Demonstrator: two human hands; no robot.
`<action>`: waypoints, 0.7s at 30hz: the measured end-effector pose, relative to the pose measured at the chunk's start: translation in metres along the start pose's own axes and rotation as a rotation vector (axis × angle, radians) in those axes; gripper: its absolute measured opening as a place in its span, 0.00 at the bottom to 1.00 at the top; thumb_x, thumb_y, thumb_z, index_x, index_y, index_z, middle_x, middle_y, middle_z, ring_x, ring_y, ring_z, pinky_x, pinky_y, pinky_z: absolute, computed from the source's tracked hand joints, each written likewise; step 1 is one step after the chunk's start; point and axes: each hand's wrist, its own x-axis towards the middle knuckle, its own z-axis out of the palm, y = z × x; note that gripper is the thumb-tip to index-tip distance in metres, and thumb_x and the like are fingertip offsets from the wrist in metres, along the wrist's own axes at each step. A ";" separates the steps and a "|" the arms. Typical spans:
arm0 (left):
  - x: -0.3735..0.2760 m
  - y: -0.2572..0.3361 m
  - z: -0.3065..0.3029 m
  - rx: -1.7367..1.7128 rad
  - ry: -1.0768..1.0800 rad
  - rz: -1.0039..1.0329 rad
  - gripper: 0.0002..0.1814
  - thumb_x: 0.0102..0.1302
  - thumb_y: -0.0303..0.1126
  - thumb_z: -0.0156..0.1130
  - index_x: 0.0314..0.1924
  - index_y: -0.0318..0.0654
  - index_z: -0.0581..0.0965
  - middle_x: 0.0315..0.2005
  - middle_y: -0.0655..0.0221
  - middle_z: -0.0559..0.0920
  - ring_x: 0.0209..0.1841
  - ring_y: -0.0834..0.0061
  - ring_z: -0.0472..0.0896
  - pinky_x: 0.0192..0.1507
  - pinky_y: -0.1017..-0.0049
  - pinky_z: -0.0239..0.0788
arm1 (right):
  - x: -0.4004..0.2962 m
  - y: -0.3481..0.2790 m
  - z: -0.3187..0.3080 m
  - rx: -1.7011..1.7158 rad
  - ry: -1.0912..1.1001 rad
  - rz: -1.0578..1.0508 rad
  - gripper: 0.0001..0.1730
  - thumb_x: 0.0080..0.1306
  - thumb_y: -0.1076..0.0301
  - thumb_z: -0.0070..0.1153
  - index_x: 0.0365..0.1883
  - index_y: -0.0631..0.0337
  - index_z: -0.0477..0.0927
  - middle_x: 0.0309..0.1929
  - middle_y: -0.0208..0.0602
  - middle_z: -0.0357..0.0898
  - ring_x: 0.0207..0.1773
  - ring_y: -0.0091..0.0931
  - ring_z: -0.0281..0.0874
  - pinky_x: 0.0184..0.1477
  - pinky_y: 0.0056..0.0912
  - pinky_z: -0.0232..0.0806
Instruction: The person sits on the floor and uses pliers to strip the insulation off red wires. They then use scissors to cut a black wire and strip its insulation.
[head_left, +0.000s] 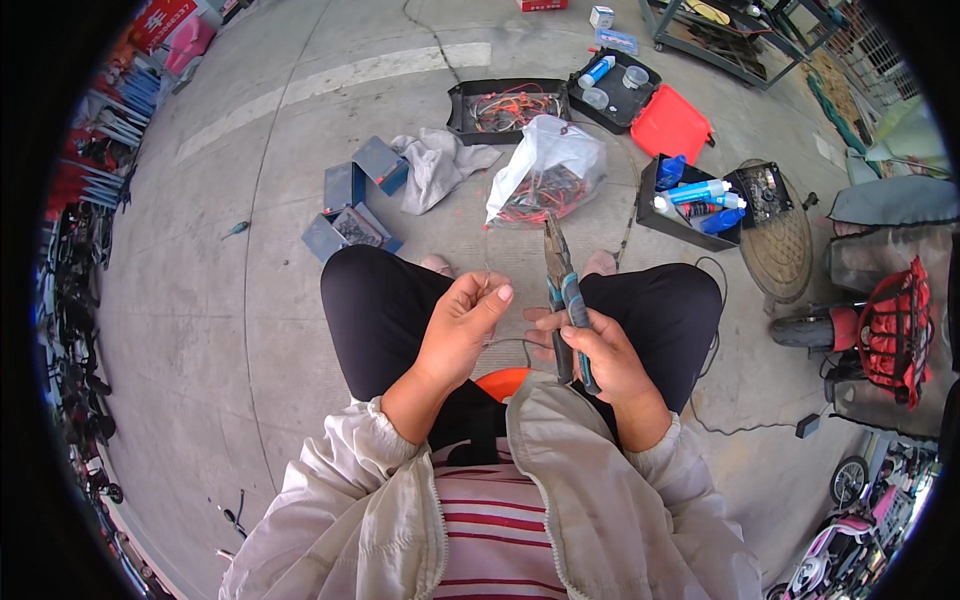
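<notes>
My left hand (465, 319) is raised between my knees, its thumb and forefinger pinching a thin strand (487, 264) that looks like wire. How far the strand runs is too faint to tell. My right hand (600, 352) grips combination pliers (566, 292) by their dark grey and teal handles, with the jaws pointing away from me. Beyond the jaws, a white plastic bag (559, 146) lies on the concrete with red and black wires (544, 195) inside. Behind it, a black tray (457, 112) holds a tangle of red and orange wires (510, 109).
Several grey-blue batteries or boxes (343, 186) and a grey cloth (439, 169) lie left of the bag. On the right are a black box (690, 232) of bottles, an open toolbox with a red lid (670, 124), a manhole cover (780, 255) and a cable (742, 431). A screwdriver (238, 228) lies far left.
</notes>
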 end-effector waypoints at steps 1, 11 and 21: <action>0.004 0.006 -0.001 0.006 0.004 0.052 0.17 0.73 0.33 0.64 0.57 0.33 0.76 0.25 0.85 0.68 0.26 0.91 0.62 0.29 0.85 0.54 | -0.003 0.002 -0.002 0.001 -0.035 0.019 0.18 0.72 0.71 0.49 0.56 0.70 0.79 0.59 0.45 0.80 0.58 0.31 0.81 0.57 0.33 0.73; 0.031 0.019 0.004 0.077 0.131 0.139 0.13 0.74 0.36 0.64 0.50 0.34 0.82 0.22 0.85 0.67 0.25 0.90 0.61 0.29 0.83 0.55 | -0.012 0.007 -0.016 -0.102 -0.249 0.177 0.26 0.70 0.70 0.49 0.64 0.76 0.72 0.69 0.56 0.70 0.68 0.41 0.74 0.67 0.44 0.68; 0.042 0.031 -0.041 -0.783 -0.050 0.086 0.10 0.77 0.36 0.50 0.45 0.38 0.73 0.29 0.74 0.67 0.32 0.77 0.64 0.36 0.76 0.60 | 0.054 0.089 -0.051 -0.545 0.303 0.223 0.25 0.74 0.52 0.56 0.53 0.69 0.81 0.42 0.39 0.83 0.45 0.23 0.79 0.45 0.24 0.70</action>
